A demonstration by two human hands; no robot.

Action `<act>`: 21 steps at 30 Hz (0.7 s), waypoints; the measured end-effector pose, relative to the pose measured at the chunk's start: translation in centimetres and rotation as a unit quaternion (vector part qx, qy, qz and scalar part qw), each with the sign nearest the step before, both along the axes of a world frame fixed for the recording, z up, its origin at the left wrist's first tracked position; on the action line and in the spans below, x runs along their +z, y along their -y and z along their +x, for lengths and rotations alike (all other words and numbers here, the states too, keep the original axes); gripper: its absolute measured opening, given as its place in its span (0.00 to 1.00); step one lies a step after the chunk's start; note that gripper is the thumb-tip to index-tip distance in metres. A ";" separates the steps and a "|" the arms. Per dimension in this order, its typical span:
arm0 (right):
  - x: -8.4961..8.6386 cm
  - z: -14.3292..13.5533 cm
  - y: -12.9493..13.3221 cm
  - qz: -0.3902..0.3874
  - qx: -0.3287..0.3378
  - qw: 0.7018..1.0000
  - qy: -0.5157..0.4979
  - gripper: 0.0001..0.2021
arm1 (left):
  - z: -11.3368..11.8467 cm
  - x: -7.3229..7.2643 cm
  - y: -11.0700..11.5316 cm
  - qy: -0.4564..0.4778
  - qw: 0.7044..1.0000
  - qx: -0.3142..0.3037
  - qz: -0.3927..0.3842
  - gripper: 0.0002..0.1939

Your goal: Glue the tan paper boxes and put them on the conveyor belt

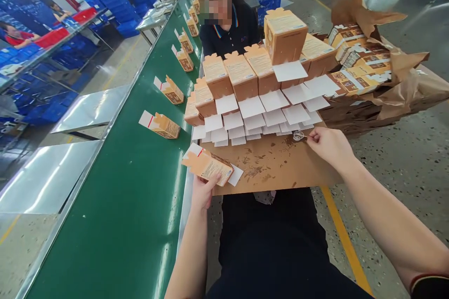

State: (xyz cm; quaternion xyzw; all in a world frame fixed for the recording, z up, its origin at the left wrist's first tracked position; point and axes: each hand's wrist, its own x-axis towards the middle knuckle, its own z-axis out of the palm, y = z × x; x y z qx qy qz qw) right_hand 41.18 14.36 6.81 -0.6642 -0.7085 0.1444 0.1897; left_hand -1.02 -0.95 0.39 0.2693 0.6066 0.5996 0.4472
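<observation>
On my feed, nearest me are dark clothes (273,243). I have the left hand (202,191) gripping a carton (212,166) over the near left corner of the worktop (280,168). My right hand (332,148) pinches a clear item (298,136), too small to identify, by the near right end of the carton stack (247,79). Left, a row of cartons (171,91) lines the green belt (122,182); far behind the stack is a co-worker (228,42).

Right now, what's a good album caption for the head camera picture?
Left hand holds a carton, right hand pinches a clear round thing, near stacked cartons and a green belt.
</observation>
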 end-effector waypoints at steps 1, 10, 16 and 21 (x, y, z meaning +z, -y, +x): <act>-0.1 0.3 0.6 0.015 -0.009 1.000 -0.011 0.10 | 0.1 0.0 -0.3 -0.003 1.000 0.008 0.000 0.46; -5.3 -11.8 12.3 0.066 0.182 0.940 -0.282 0.10 | 1.3 0.7 -1.5 -0.034 0.999 0.003 -0.016 0.43; -8.5 -16.6 14.3 0.069 0.259 0.931 -0.249 0.11 | 1.3 0.7 -1.2 -0.046 0.999 -0.013 -0.019 0.40; -9.2 -15.9 13.2 0.061 0.242 0.937 -0.244 0.12 | 1.5 0.5 -1.2 -0.059 0.998 -0.003 -0.014 0.42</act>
